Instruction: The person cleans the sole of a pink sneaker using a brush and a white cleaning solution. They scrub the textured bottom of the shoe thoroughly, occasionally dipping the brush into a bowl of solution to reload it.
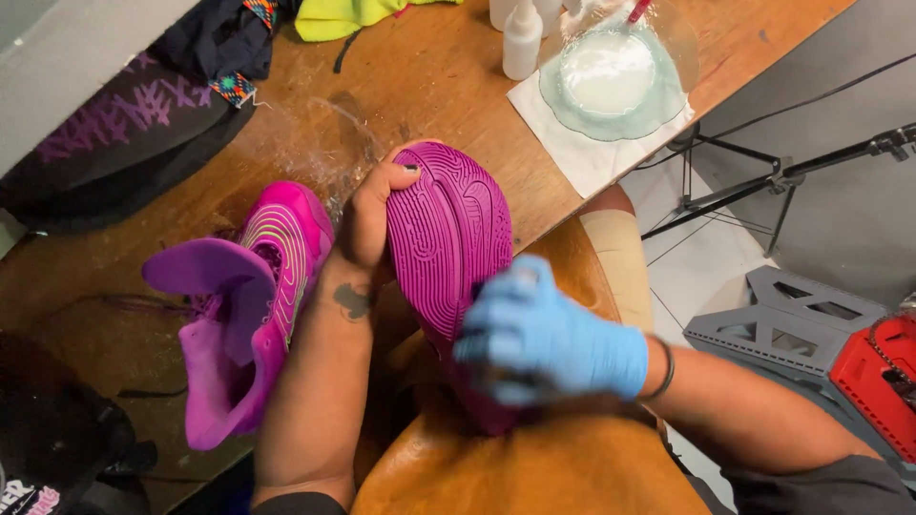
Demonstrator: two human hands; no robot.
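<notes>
My left hand (367, 215) grips the toe edge of a magenta shoe (444, 229) turned sole up, its ridged sole facing me. My right hand (544, 334), in a blue glove and blurred, presses on the heel half of that sole; whether it holds something is hidden. A second magenta and purple shoe (253, 296) with yellow-green stripes lies on its side on the wooden table (420, 67), just left of my left forearm.
A glass bowl of white liquid (611, 72) sits on a white cloth at the table's far right, with a white squeeze bottle (522, 38) beside it. Dark clothing (124, 133) lies at the left. A stand and a red crate (878, 372) are on the floor to the right.
</notes>
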